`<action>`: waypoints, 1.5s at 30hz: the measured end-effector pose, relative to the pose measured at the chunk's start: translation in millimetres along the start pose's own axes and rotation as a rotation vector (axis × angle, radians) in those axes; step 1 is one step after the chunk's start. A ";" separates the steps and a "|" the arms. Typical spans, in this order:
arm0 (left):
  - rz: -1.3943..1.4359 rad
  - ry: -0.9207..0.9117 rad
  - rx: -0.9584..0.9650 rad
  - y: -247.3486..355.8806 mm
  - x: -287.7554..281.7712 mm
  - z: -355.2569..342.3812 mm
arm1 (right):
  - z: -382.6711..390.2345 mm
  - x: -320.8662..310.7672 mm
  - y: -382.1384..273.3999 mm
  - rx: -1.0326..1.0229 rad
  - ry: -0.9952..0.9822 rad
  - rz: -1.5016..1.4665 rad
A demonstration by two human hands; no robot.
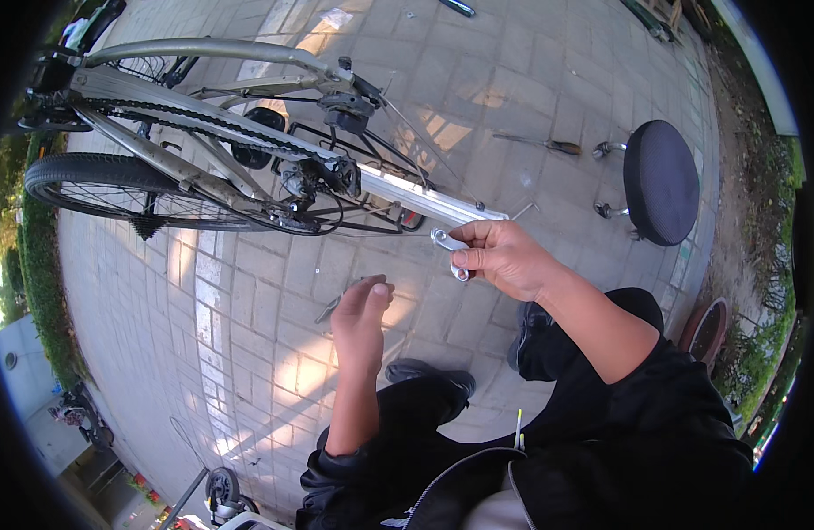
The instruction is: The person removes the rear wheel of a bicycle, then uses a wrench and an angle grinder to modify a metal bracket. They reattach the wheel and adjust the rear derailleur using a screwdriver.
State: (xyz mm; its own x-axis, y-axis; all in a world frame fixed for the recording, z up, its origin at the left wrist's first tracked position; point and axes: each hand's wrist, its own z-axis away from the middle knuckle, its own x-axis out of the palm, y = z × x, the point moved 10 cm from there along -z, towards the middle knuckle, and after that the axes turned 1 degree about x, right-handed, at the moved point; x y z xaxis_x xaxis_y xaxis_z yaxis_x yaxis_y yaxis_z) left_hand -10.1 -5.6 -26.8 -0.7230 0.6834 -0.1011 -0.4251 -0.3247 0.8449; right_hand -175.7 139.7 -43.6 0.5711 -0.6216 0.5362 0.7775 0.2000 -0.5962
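My right hand pinches a small shiny metal part between thumb and fingers; it has rounded ends, and a hole shows in its lower end. My left hand is raised lower left of it, fingers bent and close to the thumb. Whether anything is between them is hidden. A grey metal tool shows just beyond the left fingers, apparently on the paving. In front of me is a silver bicycle frame with its chain and rear gear parts. A long silver bar ends close to the right hand.
A spoked wheel with a black tyre is behind the frame at left. A screwdriver and a bent thin hex key lie on the brick paving. A round black stool on castors is at right. My shoes are below.
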 end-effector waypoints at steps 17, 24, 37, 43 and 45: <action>0.504 0.175 0.131 11.9 -23.4 3.7 | -84.5 14.9 -54.6 -0.303 0.326 0.521; 0.471 0.191 0.150 19.7 -36.4 15.9 | -148.7 22.7 -35.5 -0.237 0.358 0.413; 0.468 0.199 0.167 20.0 -52.8 30.1 | -161.3 42.1 -24.8 -0.261 0.321 0.489; 0.436 0.213 0.179 19.2 -59.1 39.9 | -133.9 49.1 -61.0 -0.410 0.441 0.814; 0.426 0.224 0.172 20.3 -59.4 42.6 | -112.2 63.3 -79.1 -0.464 0.467 0.995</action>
State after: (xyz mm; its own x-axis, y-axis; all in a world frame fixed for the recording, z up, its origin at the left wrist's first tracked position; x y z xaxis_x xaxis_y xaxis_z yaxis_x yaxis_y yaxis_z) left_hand 47.4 -24.9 18.7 -0.9195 0.3510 0.1771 0.0149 -0.4190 0.9079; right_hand -230.7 -0.5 -29.5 0.6433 -0.5835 -0.4956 -0.1765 0.5169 -0.8376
